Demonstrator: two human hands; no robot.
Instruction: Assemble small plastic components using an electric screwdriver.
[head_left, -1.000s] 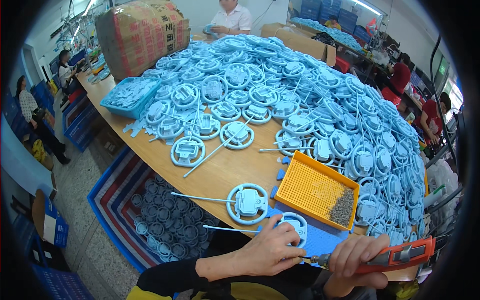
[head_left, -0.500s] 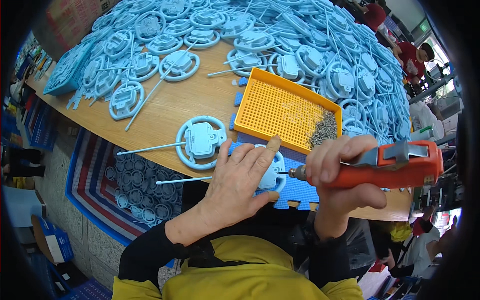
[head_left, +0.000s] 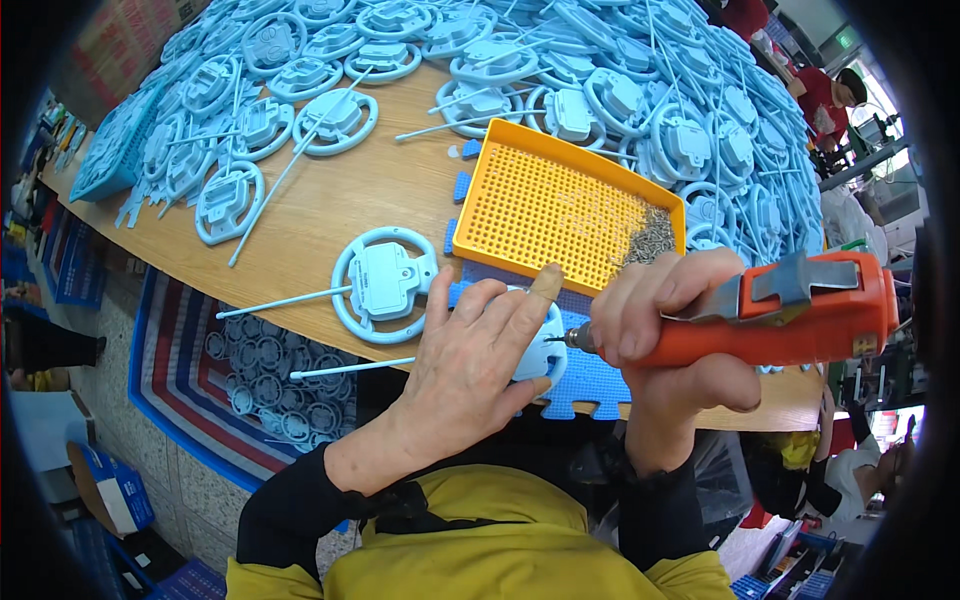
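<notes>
My right hand (head_left: 640, 305) is curled firmly around an orange-red, long-bodied power screwdriver (head_left: 790, 310); its long axis runs nearly level across my view, dark metal bit (head_left: 556, 339) pointing left, butt to the right. The tip meets the raised middle of a pale-blue plastic ring-shaped wheel (head_left: 547, 358); I cannot tell whether it sits in a hole. My left hand (head_left: 462, 345) is spread flat over that wheel, thumb and forefinger apart, not closed around it. The wheel lies on a blue interlocking foam mat (head_left: 592, 388), near the table's front edge. A thin pale-blue rod (head_left: 352, 368) comes from under my left hand, pointing left and slightly toward me.

Counting: one screwdriver, one wheel under my hand, one second pale-blue wheel (head_left: 385, 282) beside it with its own left-pointing rod (head_left: 285, 302), one yellow perforated plastic tray (head_left: 530, 210). The small metal screws (head_left: 652, 238) in it and the heaped pale-blue wheels (head_left: 690, 140) beyond are too many to count.
</notes>
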